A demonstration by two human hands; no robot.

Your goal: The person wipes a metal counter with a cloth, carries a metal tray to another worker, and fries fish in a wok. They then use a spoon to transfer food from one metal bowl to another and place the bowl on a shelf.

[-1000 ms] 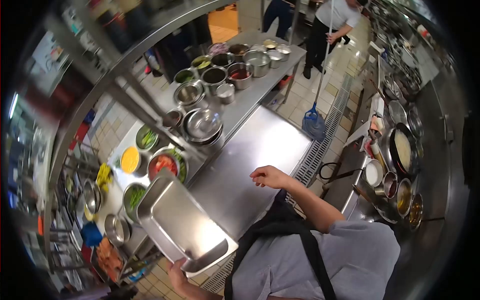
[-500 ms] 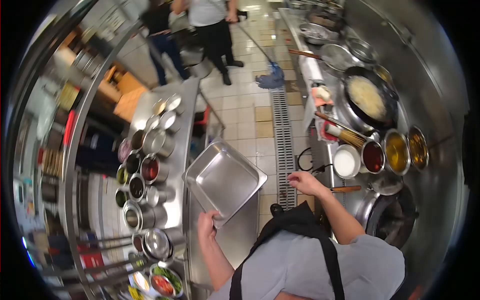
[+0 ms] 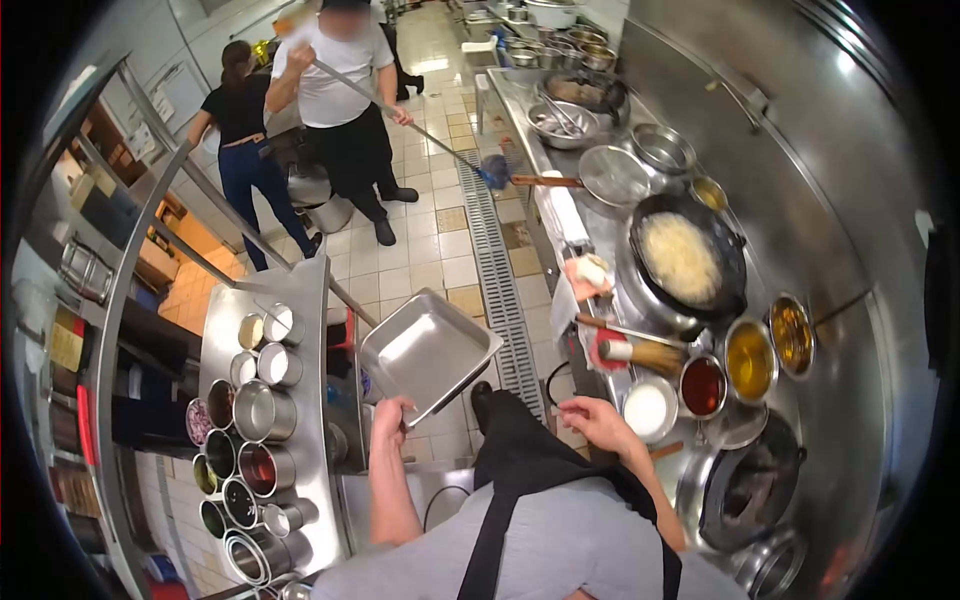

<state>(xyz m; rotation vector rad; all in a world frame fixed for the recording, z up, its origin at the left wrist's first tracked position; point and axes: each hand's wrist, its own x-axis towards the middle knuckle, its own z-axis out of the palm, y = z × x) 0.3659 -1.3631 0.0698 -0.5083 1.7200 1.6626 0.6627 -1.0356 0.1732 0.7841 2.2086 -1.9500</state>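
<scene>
My left hand grips the near corner of a deep rectangular steel pan, thumb over the rim. Tilted, the pan hangs over the floor between the counter and the stove, and its bare shiny inside faces me. My right hand is held in front of the stove edge with curled fingertips drawn together; anything between them is too small to make out. Closest to that hand are a bowl of white powder or liquid and a wooden handle.
Steel pots of ingredients line the left counter. On the right stand a wok with pale food, a strainer, a bamboo brush and sauce bowls. Ahead, a person in white holds a mop; another person stands beside.
My view has moved forward and tilted up, showing more of both people. The pan stays in my left hand and now sits farther from the left counter. The mop head has shifted.
</scene>
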